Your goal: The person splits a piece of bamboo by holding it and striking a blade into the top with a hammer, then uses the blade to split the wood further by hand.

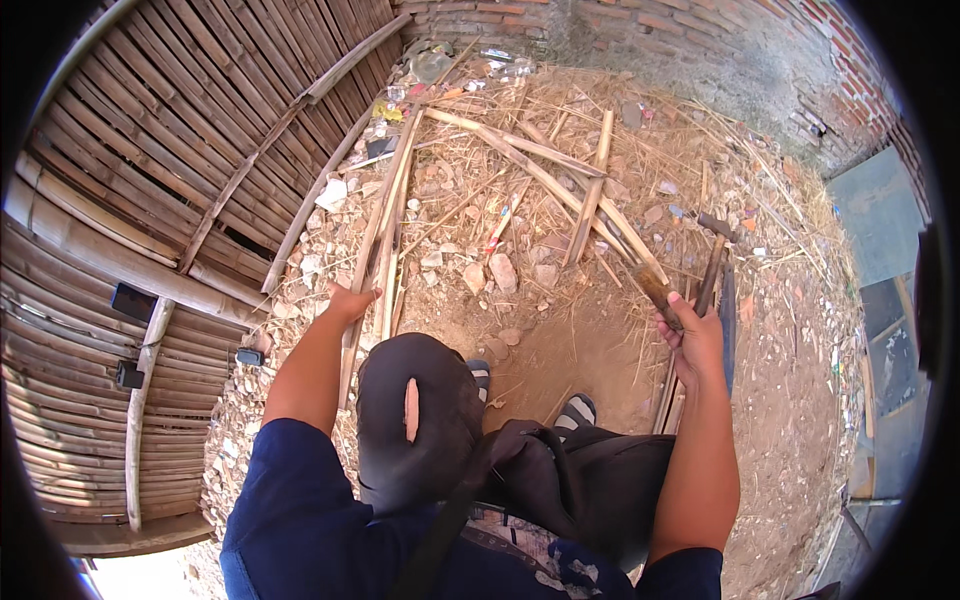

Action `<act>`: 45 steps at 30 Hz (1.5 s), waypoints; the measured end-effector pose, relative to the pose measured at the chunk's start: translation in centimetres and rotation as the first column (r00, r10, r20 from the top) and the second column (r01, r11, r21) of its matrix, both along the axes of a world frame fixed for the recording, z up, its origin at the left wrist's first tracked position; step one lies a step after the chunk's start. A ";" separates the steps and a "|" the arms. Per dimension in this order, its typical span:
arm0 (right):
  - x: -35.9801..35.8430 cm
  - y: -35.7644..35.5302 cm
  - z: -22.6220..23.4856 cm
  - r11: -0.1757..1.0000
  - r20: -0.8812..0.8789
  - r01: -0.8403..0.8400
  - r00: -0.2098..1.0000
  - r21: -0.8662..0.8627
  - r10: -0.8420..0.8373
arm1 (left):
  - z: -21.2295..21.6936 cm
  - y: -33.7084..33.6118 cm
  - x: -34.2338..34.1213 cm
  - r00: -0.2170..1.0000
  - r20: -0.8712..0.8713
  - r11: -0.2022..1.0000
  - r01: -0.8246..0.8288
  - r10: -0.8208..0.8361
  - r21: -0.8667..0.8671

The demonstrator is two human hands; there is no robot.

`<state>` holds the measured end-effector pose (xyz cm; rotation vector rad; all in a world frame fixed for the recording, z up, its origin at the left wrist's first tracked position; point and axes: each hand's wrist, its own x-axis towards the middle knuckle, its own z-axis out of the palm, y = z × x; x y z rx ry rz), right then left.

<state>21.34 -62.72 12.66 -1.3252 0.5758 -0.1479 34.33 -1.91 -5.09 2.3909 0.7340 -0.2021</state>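
Note:
My left hand (352, 302) is closed around a long split bamboo strip (377, 235) in a narrow bundle that runs away from me on the left. My right hand (692, 335) grips the handle of a hammer (712, 265), whose dark head points away from me. A short, thick brown piece (657, 290) lies against the fingers of that hand; whether it is gripped too is hard to make out. Just right of the hammer is a long, dark flat bar (728, 310). More bamboo strips (570, 195) lie crossed on the ground ahead.
A slatted bamboo wall (170, 150) rises at left, with small dark devices (130, 374) on it. A brick wall (690, 50) closes the far side. Stones (503, 273), straw and litter cover the ground. Grey panels (880, 220) lean at right.

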 end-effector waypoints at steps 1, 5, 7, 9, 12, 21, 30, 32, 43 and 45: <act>-0.6 -0.4 -0.1 1.000 -0.013 0.008 1.000 -0.019 -0.009 | -0.6 -0.3 -1.3 0.974 -0.220 0.998 0.038 -0.049 -0.054; -2.7 -0.1 1.4 0.997 -0.010 0.070 0.997 -0.044 -0.070 | -2.4 -1.3 -11.6 0.977 -0.086 0.976 -0.187 0.198 0.114; -3.4 0.3 1.8 0.996 0.002 0.070 0.998 -0.048 -0.070 | -5.7 0.4 -18.3 0.999 -0.005 0.995 -0.035 0.035 0.097; -2.1 2.1 1.7 1.000 0.029 -0.025 0.999 0.012 0.025 | -12.8 7.1 -25.9 0.995 -0.056 0.988 0.071 -0.079 -0.137; -5.4 0.5 3.3 0.997 0.040 0.076 0.996 0.012 -0.076 | -3.9 -1.6 -27.2 0.997 0.012 0.892 0.074 -0.077 -0.446; -6.1 1.3 5.0 0.995 0.164 0.011 0.986 0.098 -0.027 | 1.2 -0.2 -27.4 0.871 -0.228 0.886 0.372 -0.436 -0.277; -3.8 -2.6 3.4 0.998 0.143 0.034 0.989 0.057 -0.042 | 18.2 -25.7 -21.3 0.541 0.551 0.597 0.797 -0.635 -0.094; -3.4 -3.4 2.8 0.994 0.096 0.063 0.993 0.084 -0.071 | 22.0 -28.4 -18.1 0.461 0.604 0.607 0.793 -0.650 0.049; 8.7 -7.2 -3.1 0.993 -0.063 0.083 0.995 0.089 -0.077 | 9.3 -28.2 -6.3 0.591 0.199 0.514 0.791 -0.782 -0.333; 11.5 -7.6 -3.4 0.994 -0.055 0.067 0.997 0.083 -0.063 | 8.1 -28.3 -6.0 0.634 0.156 0.550 0.748 -0.758 -0.371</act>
